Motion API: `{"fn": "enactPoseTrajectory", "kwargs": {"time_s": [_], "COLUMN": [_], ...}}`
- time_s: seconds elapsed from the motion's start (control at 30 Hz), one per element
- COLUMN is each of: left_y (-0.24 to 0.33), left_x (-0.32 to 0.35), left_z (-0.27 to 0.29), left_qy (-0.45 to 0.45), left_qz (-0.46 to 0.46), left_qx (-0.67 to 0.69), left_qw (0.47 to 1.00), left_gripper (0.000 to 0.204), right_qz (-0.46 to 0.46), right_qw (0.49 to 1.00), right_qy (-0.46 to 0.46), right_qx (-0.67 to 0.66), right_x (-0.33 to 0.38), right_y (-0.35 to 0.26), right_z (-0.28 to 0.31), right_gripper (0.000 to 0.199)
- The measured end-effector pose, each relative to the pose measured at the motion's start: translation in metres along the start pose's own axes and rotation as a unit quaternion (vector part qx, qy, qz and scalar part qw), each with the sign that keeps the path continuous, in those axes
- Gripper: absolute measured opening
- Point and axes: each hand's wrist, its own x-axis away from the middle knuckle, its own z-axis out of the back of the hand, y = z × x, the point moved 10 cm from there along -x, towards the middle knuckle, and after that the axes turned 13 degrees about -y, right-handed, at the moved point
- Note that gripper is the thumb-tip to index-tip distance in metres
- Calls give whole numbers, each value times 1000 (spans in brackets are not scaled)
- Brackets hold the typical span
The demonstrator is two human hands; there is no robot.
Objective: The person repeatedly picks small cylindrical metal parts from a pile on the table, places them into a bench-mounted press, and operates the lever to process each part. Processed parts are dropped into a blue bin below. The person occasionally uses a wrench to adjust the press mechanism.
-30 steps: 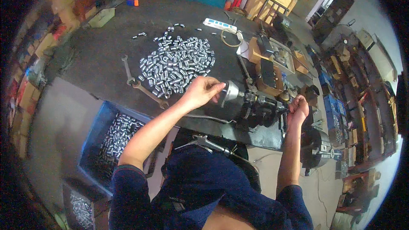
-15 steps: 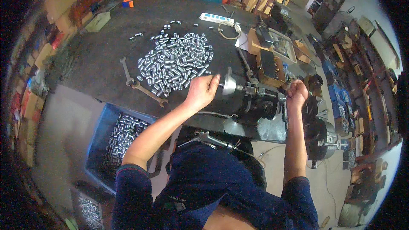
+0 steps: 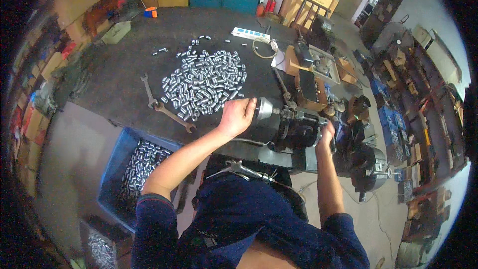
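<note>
The left hand (image 3: pixel 238 118) had its fingers closed on the silver wheel (image 3: pixel 265 109) of a machine (image 3: pixel 298 130), right of metal pieces (image 3: pixel 204 82) on the bench (image 3: pixel 112 82), while the right hand (image 3: pixel 326 135) was at its far end, grip unclear.

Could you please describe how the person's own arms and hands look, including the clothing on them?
The left hand and right hand are bare, with no gloves visible, and the forearms are uncovered. The left sleeve and right sleeve are short and dark navy blue; a thin reddish line edges the left cuff.
</note>
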Motion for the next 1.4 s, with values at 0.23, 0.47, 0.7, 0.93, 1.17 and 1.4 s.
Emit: {"fn": "enactPoseTrajectory", "kwargs": {"time_s": [0.23, 0.47, 0.7, 0.93, 1.17, 1.4], "left_y": [4, 17, 7, -16, -31, -51], "left_x": [3, -1, -2, -7, -12, -10], "left_z": [0, 1, 0, -9, -16, -25], "left_qy": [15, 15, 27, -45, -89, -133], "left_qz": [-17, -79, -56, 55, 84, 110], "left_qx": [-22, -43, -43, 32, 60, 103], "left_qw": [999, 996, 997, 997, 991, 980], "left_gripper": [32, 30, 32, 43, 49, 47], "right_qz": [-46, 2, 51, 16, 47, 88], "right_qw": [980, 967, 969, 980, 998, 985], "right_qy": [-48, -76, -92, -87, -18, 4], "right_qx": [-187, -243, -225, -180, -42, -146], "right_x": [83, 47, 54, 82, -19, -6], "right_y": [-42, -129, -135, -60, 6, -97], "right_z": [8, -24, -22, 6, 5, -19], "right_gripper": [20, 20, 20, 25, 17, 17]}}
